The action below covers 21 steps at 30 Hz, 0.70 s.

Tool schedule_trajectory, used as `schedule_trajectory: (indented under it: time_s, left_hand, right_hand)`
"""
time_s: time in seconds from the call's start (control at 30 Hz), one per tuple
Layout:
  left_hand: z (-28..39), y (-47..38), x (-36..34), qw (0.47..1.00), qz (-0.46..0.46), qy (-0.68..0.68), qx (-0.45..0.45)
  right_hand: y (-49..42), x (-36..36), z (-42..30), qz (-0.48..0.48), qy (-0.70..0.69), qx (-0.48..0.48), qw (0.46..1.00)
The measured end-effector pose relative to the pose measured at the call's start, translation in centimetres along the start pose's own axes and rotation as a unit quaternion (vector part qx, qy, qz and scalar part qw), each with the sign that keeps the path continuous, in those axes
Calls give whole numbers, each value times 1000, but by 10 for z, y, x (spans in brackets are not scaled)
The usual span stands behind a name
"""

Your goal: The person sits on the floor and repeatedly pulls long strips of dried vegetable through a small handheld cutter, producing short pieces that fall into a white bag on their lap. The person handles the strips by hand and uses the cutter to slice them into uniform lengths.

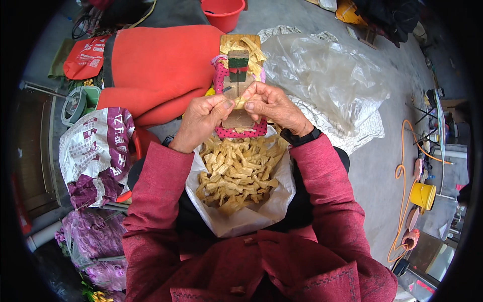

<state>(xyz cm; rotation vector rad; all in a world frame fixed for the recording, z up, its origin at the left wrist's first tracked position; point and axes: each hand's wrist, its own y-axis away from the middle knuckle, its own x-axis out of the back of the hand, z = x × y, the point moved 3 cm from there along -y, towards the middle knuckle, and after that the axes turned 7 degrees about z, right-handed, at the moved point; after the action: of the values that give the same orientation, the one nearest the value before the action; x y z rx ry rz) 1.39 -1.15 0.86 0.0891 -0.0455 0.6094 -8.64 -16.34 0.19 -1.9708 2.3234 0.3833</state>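
Note:
Between the fingertips of my left hand [205, 119] and my right hand [275, 105] is a small pale yellow piece of thin, crinkled material [240, 102]. Both hands pinch it above a wooden board [238, 120], on which a dark green and red block [238, 66] stands upright. Under the board lies a pink cloth with dark dots [241, 133]. Below my hands, a white sack [234, 228] at my lap holds a heap of similar twisted yellowish pieces [241, 166]. Flat yellow strips [253, 51] lie at the board's far end.
Left of the board lies a large red cover [162, 68], with a purple and white woven bag [96, 154] nearer me. Clear plastic sheeting [324, 75] spreads at the right. A red basin [223, 17] stands beyond. Further right are an orange hose [402, 196] and a yellow bucket [422, 196].

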Motion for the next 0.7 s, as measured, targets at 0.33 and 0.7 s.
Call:
schedule_trajectory:
  time_s: [0.33,0.7]
  left_hand:
    - [6,3,6,1000,1,8,-10]
    - [-29,-21,5,993,77,-78,-49]
  right_hand:
    - [-5,12,7,42,15,75,996]
    - [-10,20,23,100,153,27,983]
